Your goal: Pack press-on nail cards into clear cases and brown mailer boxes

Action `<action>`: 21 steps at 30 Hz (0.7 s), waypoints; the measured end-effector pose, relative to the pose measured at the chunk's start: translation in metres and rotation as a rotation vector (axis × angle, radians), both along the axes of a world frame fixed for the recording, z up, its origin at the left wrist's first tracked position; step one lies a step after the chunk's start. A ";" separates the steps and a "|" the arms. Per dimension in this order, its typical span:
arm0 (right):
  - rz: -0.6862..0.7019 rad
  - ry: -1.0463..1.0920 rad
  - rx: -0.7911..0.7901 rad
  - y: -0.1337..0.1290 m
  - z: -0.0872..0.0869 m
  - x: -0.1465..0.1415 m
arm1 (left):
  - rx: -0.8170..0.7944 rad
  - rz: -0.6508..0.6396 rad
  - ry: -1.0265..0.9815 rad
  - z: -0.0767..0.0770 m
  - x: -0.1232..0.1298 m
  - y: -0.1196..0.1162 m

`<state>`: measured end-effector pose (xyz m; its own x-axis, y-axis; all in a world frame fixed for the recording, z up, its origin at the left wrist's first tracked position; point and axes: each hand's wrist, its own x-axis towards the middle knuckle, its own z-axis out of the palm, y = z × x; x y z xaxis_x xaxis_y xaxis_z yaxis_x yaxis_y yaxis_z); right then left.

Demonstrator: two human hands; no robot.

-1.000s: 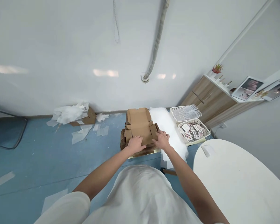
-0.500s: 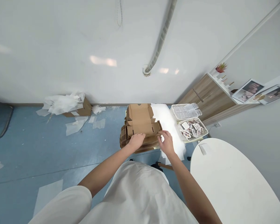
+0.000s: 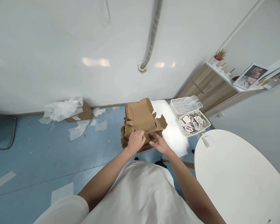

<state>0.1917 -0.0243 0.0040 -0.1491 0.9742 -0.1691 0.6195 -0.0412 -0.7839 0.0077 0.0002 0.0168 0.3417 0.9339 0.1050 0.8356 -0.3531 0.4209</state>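
Observation:
An unfolded cardboard box (image 3: 141,116) lies on top of a stack of flattened cardboard boxes (image 3: 124,140) in the middle of the view. My left hand (image 3: 135,141) is closed on the near edge of the top box, fingers curled over it. At the near right corner, my right hand (image 3: 160,143) has its fingers stretched out, the tips reaching to the cardboard below the right flap. That flap stands bent up. Beside the stack, to the right, spreads a pile of white sheets (image 3: 170,124).
Two white baskets stand at right: one with clear plastic trays (image 3: 186,105), another with small printed cards (image 3: 193,122). A round white table (image 3: 235,174) is at near right. Crumpled white paper (image 3: 63,109) tops a carton by the wall. A wooden cabinet (image 3: 210,88) stands far right.
My right hand has moved left from the box's corner and its fingers have straightened. The top box has tilted, and its right flap stands higher. My left hand stays on the near edge.

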 end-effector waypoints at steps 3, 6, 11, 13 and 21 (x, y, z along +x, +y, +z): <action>-0.264 0.298 0.012 0.006 0.017 0.010 | 0.018 -0.033 -0.007 0.002 0.000 -0.005; -0.465 0.368 -0.029 0.011 0.033 0.016 | 0.012 -0.080 -0.002 0.002 0.005 -0.009; -0.459 0.225 -0.073 0.012 0.043 0.020 | -0.008 -0.143 -0.029 -0.001 0.019 -0.013; -0.426 0.119 -0.010 0.010 0.045 0.024 | -0.004 -0.148 -0.048 -0.004 0.025 -0.013; -0.182 -0.523 0.056 0.006 0.069 0.043 | 0.194 -0.246 -0.121 -0.021 0.049 -0.016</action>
